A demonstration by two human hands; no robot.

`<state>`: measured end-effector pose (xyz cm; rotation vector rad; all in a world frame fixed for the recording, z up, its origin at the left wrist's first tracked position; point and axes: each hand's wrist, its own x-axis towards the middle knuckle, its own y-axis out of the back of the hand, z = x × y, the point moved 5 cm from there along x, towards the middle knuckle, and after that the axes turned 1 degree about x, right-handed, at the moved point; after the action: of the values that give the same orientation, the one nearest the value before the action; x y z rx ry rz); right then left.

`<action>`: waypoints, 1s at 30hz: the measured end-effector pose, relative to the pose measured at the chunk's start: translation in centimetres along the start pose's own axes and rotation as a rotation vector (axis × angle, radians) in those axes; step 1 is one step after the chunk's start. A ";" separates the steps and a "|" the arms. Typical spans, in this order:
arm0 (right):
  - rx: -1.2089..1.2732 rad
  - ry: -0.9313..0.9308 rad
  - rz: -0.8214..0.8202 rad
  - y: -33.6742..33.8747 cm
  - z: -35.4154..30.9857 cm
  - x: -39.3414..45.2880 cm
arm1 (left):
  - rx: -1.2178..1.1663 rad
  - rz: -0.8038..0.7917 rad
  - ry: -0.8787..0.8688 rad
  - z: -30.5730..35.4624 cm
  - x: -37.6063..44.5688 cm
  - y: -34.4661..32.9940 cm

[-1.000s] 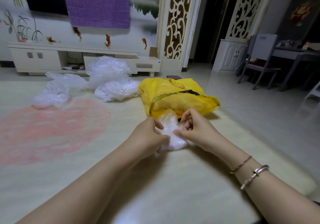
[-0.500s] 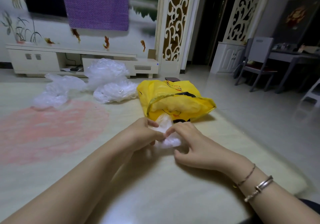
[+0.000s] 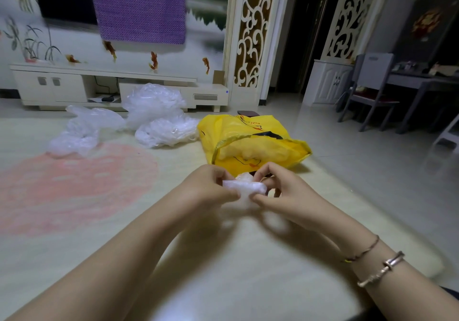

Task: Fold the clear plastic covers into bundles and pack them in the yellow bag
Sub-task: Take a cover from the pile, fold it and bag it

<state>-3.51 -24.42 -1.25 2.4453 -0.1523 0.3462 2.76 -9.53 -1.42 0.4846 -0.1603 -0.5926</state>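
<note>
head view: left hand [image 3: 211, 189] and right hand [image 3: 285, 191] meet low over pale mat [image 3: 223, 258] on floor, both with fingers curled, pinching small folded plastic bundle [image 3: 244, 187] between them. yellow bag [image 3: 250, 141] lies on mat just beyond bundle, mouth toward hands, pale bundles showing through its side. loose clear plastic covers [image 3: 159, 119] heaped further back left, near white tv cabinet [image 3: 62, 84]. two bracelets [image 3: 380, 268] on right wrist.
</note>
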 end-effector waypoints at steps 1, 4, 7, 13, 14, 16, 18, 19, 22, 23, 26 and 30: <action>0.027 -0.026 0.000 0.0 0.1 0.2 | -0.057 0.000 0.033 -0.2 0.1 0.0; 0.131 -0.111 0.011 -0.1 0.7 0.8 | -0.155 0.013 0.140 -1.0 -0.1 -0.1; 0.147 -0.173 0.048 -0.4 1.4 1.5 | -0.195 0.049 0.173 -1.8 0.2 -0.5; -0.015 -0.225 0.172 -0.8 2.4 2.4 | -0.172 0.113 0.198 -2.6 1.0 -0.7; -0.055 -0.241 0.178 -0.9 2.5 2.3 | -0.144 0.112 0.206 -2.6 1.0 -0.8; -0.063 -0.268 0.136 -1.2 2.5 2.3 | -0.111 0.109 0.216 -2.5 0.9 -0.7; -0.066 -0.246 0.071 -1.4 2.2 2.1 | -0.112 0.134 0.197 -2.5 0.8 -0.5; -0.085 -0.220 0.046 -1.4 1.9 2.1 | -0.110 0.178 0.157 -2.4 0.8 -0.3; -0.133 -0.150 -0.025 -1.3 0.9 2.0 | 0.039 0.348 -0.040 -1.7 0.7 1.1; -0.152 -0.143 -0.056 -1.3 0.8 1.9 | 0.072 0.389 -0.080 -1.5 0.7 1.4; -0.181 -0.158 -0.113 -1.1 0.8 1.5 | 0.111 0.405 -0.109 -1.5 0.9 1.5; -0.039 -0.140 0.100 0.3 0.7 1.8 | 0.060 0.389 -0.206 -1.4 1.3 1.3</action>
<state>-1.67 -25.10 -1.08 2.4283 -0.3393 0.2134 4.85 -8.75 -2.00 0.4355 -0.4582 -0.2549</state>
